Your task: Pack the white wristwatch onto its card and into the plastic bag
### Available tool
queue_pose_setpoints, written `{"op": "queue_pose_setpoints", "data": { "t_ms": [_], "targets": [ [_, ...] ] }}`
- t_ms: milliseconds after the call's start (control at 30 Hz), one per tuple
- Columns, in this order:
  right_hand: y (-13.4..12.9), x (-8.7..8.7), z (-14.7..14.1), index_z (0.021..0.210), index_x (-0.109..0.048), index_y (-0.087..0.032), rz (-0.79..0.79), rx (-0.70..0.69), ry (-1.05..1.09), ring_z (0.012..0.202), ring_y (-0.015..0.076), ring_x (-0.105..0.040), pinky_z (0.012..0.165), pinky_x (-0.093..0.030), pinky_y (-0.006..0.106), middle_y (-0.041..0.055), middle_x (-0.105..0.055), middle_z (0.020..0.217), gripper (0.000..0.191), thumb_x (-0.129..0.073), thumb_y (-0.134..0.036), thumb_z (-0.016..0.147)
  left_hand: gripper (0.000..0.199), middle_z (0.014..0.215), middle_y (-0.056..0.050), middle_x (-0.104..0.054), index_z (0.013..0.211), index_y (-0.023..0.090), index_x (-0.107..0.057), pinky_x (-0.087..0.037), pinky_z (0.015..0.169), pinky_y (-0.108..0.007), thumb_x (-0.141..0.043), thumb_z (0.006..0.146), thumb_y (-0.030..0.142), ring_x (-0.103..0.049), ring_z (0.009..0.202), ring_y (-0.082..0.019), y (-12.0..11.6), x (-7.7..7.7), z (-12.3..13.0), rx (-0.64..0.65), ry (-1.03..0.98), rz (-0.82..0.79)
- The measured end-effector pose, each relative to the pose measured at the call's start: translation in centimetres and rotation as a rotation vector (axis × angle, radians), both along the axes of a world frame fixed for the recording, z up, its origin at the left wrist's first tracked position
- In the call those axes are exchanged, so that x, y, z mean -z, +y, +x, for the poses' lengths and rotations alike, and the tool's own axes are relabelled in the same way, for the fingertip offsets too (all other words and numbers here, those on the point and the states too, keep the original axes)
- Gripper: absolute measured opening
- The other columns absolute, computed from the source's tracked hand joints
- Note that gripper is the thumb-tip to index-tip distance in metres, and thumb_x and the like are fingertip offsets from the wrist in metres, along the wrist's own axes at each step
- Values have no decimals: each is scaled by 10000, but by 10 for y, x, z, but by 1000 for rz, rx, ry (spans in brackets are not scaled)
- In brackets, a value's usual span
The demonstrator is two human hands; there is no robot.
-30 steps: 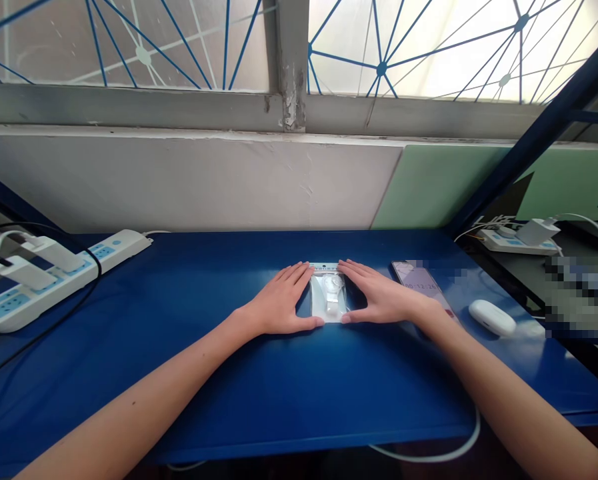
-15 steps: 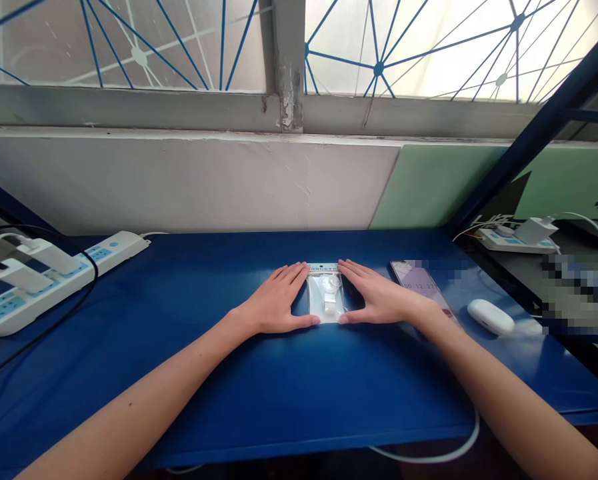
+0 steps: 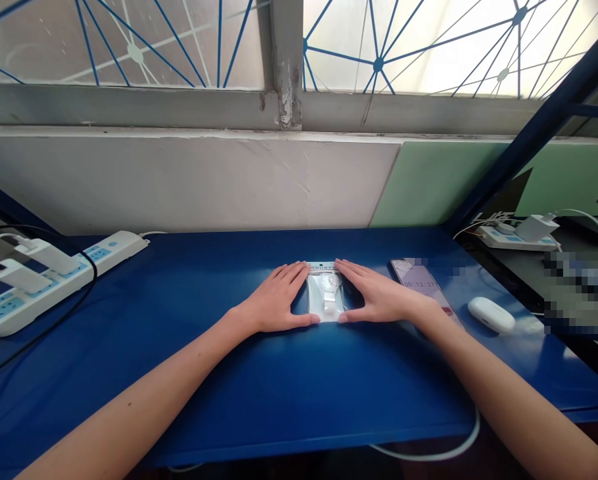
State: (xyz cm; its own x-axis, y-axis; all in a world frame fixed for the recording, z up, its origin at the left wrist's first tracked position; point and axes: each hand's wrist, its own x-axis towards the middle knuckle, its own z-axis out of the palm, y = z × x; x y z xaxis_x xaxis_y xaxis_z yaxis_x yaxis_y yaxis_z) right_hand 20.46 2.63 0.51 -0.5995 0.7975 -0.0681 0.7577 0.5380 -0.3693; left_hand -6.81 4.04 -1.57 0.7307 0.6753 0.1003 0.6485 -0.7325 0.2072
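A small clear plastic packet (image 3: 321, 308) with a printed strip along its top lies flat on the blue desk (image 3: 299, 387). Inside it is a pale, shiny item with a round end and a narrower stem, whose kind I cannot make out. My left hand (image 3: 280, 300) rests at the packet's left edge, fingers stretched forward and thumb pointing inward at the lower corner. On the opposite side, my right hand (image 3: 371, 293) mirrors it, fingertips at the top right corner and thumb at the bottom right. Both hands are open, framing the packet.
A phone (image 3: 419, 283) showing a timer lies beyond my right wrist, with a white earbud case (image 3: 491, 315) beside it. On the left, a white power strip (image 3: 113, 245) holds plugged-in chargers, and a black cable (image 3: 73, 308) curves across the desk. A wall stands behind.
My right fingertips have shifted very slightly left along the packet's top edge. The camera view has moved a little; the left hand and the packet stay in place.
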Motion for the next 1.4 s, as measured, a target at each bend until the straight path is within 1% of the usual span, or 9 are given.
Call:
{"op": "queue_pose_setpoints", "data": {
  "t_ms": [267, 500, 567, 667, 800, 933, 1033, 1233, 1400],
  "targets": [
    [2, 3, 1, 1538, -202, -113, 32, -19, 17, 1451, 368, -215, 1160, -271, 513, 184, -221, 1584, 1118, -592, -758, 712, 983, 1589, -133, -209, 1537, 144, -173, -145, 1173, -414, -400, 829, 787, -188, 1462, -297, 0, 0, 0, -10, 23, -2],
    [1, 4, 2, 1554, -101, -125, 10, 10, 40, 1445, 385, -222, 1151, -284, 529, 197, -208, 1586, 1181, -625, -743, 694, 994, 1597, -124, -180, 1542, 140, -155, -138, 1178, -408, -378, 829, 797, -170, 1467, -291, -1, -2, 0, -21, 50, -14],
    [1, 3, 1, 1553, -94, -114, 1, 17, 33, 1445, 387, -220, 1152, -284, 528, 203, -197, 1588, 1194, -631, -740, 689, 990, 1596, -124, -183, 1543, 146, -153, -139, 1177, -407, -381, 830, 794, -173, 1466, -292, -1, -1, 0, -20, 47, -13],
    [1, 2, -1, 1546, -129, -97, 4, 14, 22, 1445, 387, -217, 1155, -276, 533, 214, -207, 1582, 1175, -622, -742, 696, 984, 1594, -127, -190, 1542, 153, -152, -140, 1176, -410, -391, 829, 788, -180, 1465, -295, -1, 0, 0, -17, 38, -4],
    [0, -1, -4, 1529, -187, -52, 12, -5, -27, 1455, 371, -194, 1164, -259, 521, 225, -205, 1578, 1123, -584, -738, 733, 993, 1590, -140, -200, 1534, 126, -174, -145, 1178, -409, -403, 828, 785, -186, 1463, -299, -1, 1, 0, -19, 32, 3],
    [-1, -3, -4, 1521, -188, -19, 12, -1, -58, 1461, 351, -191, 1171, -257, 492, 229, -191, 1580, 1134, -563, -750, 739, 1010, 1588, -155, -196, 1535, 115, -156, -156, 1175, -420, -412, 822, 783, -198, 1458, -310, -1, 1, 0, -29, 28, -3],
    [-1, -3, -4, 1522, -189, -24, 11, 4, -50, 1457, 358, -198, 1169, -262, 492, 226, -199, 1579, 1136, -561, -756, 736, 1023, 1592, -165, -168, 1540, 116, -131, -165, 1170, -425, -408, 818, 786, -198, 1457, -318, -1, 1, 0, -34, 20, -5],
    [1, -1, -3, 1526, -210, -61, 17, 7, -30, 1455, 364, -201, 1171, -260, 498, 210, -217, 1580, 1126, -567, -765, 723, 1010, 1590, -164, -176, 1534, 90, -162, -152, 1175, -411, -377, 834, 785, -186, 1462, -302, -2, 0, 1, -46, 42, -17],
    [1, 0, -2, 1531, -190, -66, -9, 22, -29, 1459, 355, -193, 1169, -262, 499, 214, -202, 1582, 1145, -575, -769, 713, 976, 1591, -148, -187, 1537, 119, -160, -145, 1177, -414, -377, 846, 772, -180, 1465, -292, -2, 0, 1, -28, 33, -6]
  ]
}}
